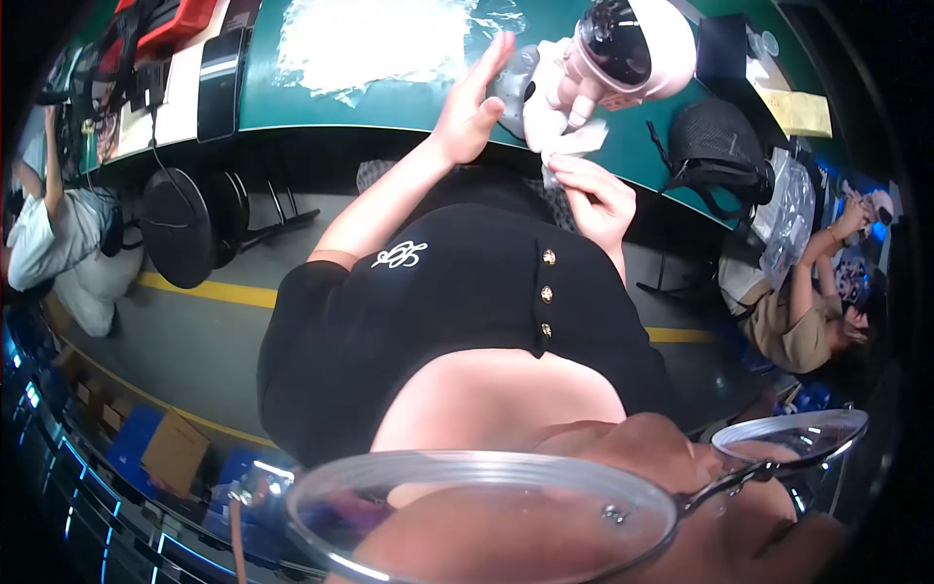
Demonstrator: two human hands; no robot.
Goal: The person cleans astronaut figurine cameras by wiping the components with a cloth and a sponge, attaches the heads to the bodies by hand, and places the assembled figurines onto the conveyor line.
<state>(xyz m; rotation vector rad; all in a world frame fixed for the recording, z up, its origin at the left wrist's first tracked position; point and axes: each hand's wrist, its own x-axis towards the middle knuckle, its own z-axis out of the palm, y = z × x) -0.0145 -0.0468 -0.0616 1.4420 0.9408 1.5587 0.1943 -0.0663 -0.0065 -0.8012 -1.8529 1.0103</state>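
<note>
A white astronaut-like figure [584, 73] with a large round helmet and a glossy dark visor is at the near edge of the green table [389, 112]. It is tilted, and a grey piece [518, 88] adjoins its left side. My left hand [469, 117] is raised just left of the grey piece, fingers stretched and thumb apart, with nothing in it. Below the figure, my right hand [595, 195] pinches a small white cloth or tissue [581, 141], which lies against the figure's lower part. The fingertips partly hide the pinched end.
Crumpled clear plastic [375, 44] covers the table's back. A black mesh bag [715, 146], dark box [722, 47] and yellow packet [800, 114] are at right. A black device [222, 86] lies left; a stool [177, 229] stands below. People work at both sides.
</note>
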